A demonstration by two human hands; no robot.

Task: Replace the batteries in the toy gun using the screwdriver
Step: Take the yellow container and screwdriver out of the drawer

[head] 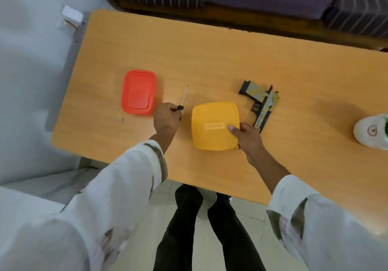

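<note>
Both hands are extended over a light wooden table (pixel 210 65) from white patterned sleeves. At the near side, the right hand (pixel 246 137) is closed on the right edge of a square yellow plastic container (pixel 214 127), thumb laid on its lid. The left hand (pixel 167 118) is curled around the black handle of a thin-shafted screwdriver (pixel 183 99), whose tip is pointed away. Just beyond the yellow container, a camouflage-patterned toy gun (pixel 261 102) is lying flat on the table. Farther left, a rectangular red plastic container (pixel 139 92) is resting.
</note>
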